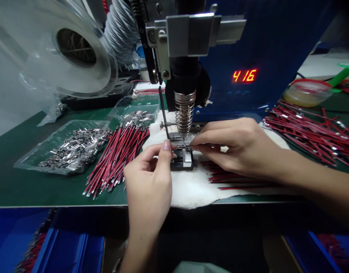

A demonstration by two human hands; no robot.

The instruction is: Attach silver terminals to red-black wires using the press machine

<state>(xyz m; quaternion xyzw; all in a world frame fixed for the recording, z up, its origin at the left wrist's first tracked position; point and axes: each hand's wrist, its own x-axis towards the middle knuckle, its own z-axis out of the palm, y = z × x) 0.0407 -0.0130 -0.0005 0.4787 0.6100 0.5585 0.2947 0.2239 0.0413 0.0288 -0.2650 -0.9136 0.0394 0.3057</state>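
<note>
Fixture (187,159) beside curled right hand (239,146)

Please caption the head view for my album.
Left hand and right hand at a small fixture beneath a coiled spring, red wires alongside.

From the person's head, the single camera looks forward and down, quite near to the table (52,189). The left hand (150,182) appears below the frame's middle, the right hand (242,146) right of the middle; the blue machine (222,98) stands ahead, at upper right.
</note>
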